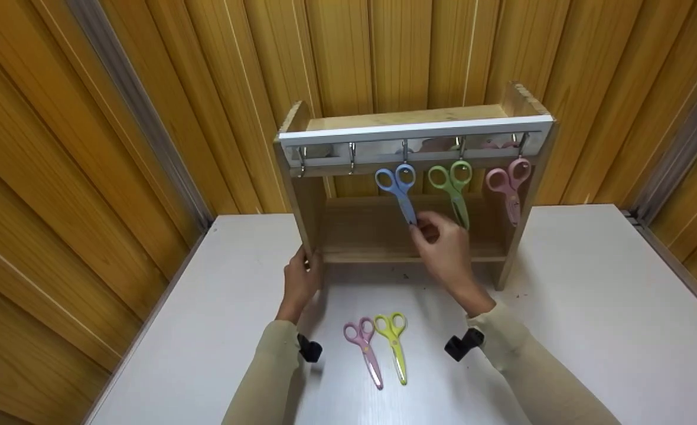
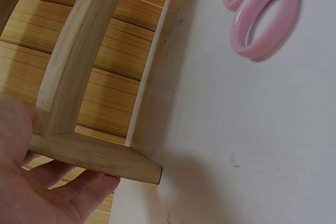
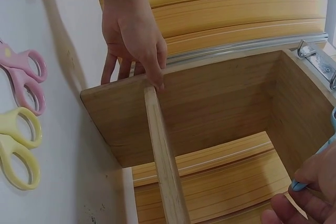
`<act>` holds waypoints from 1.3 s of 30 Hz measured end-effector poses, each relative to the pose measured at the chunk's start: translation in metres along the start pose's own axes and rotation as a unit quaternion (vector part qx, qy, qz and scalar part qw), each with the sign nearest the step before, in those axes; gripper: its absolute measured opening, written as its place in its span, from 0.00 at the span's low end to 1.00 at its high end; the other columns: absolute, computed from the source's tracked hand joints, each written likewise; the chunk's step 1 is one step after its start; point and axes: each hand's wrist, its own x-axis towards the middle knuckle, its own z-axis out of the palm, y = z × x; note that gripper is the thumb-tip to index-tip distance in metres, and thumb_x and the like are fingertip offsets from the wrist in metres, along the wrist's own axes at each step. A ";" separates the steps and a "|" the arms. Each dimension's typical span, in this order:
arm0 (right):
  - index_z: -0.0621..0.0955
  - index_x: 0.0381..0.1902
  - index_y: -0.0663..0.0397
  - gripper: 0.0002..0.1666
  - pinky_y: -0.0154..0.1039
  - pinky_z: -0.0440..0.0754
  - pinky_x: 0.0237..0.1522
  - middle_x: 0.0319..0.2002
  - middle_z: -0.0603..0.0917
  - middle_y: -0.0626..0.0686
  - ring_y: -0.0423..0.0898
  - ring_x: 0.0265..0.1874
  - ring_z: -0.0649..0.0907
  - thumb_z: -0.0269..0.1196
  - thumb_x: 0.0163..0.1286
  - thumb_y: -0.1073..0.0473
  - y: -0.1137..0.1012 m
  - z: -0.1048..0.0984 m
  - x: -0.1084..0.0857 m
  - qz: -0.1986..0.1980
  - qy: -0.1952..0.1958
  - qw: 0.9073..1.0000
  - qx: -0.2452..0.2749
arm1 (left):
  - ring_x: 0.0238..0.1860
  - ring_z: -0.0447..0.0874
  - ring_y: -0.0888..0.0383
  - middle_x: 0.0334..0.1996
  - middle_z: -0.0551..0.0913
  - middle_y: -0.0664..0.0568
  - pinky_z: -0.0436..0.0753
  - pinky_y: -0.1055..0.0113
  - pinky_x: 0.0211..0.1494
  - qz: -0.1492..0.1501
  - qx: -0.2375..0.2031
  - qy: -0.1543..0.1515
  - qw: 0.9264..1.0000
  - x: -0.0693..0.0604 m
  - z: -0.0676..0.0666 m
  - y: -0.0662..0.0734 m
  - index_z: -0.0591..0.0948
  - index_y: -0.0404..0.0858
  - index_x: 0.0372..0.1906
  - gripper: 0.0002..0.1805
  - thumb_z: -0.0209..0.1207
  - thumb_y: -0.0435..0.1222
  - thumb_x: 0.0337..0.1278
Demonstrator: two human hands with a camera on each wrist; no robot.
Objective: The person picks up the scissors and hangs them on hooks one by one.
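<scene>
Blue scissors point(image 1: 403, 198) hang by one loop from the middle hook of a wooden rack point(image 1: 413, 258); my right hand point(image 1: 448, 251) pinches their blade tip between thumb and fingers. In the right wrist view that hand point(image 3: 315, 184) shows at the lower right edge. My left hand point(image 1: 301, 280) grips the rack's left side panel near its foot, fingers on the outer face and thumb at the front edge, as the left wrist view shows the hand point(image 2: 42, 182). Green scissors point(image 1: 456, 189) and pink scissors point(image 1: 510, 188) hang on the hooks to the right.
Pink-purple scissors point(image 1: 365, 345) and yellow scissors point(image 1: 394, 342) lie side by side on the white table point(image 1: 218, 330) in front of the rack, between my forearms. Two hooks at the rack's left, one of them a metal hook point(image 1: 352, 158), hold nothing. Wood-patterned walls point(image 1: 348, 59) stand behind and beside the table.
</scene>
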 end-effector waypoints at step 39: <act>0.62 0.79 0.39 0.53 0.43 0.80 0.27 0.61 0.76 0.62 0.54 0.41 0.84 0.77 0.61 0.56 -0.020 -0.007 -0.075 0.045 -0.171 0.969 -0.172 | 0.58 0.85 0.45 0.64 0.79 0.37 0.83 0.50 0.57 -0.006 0.004 0.002 1.000 -0.001 -0.001 0.001 0.70 0.34 0.74 0.25 0.51 0.37 0.78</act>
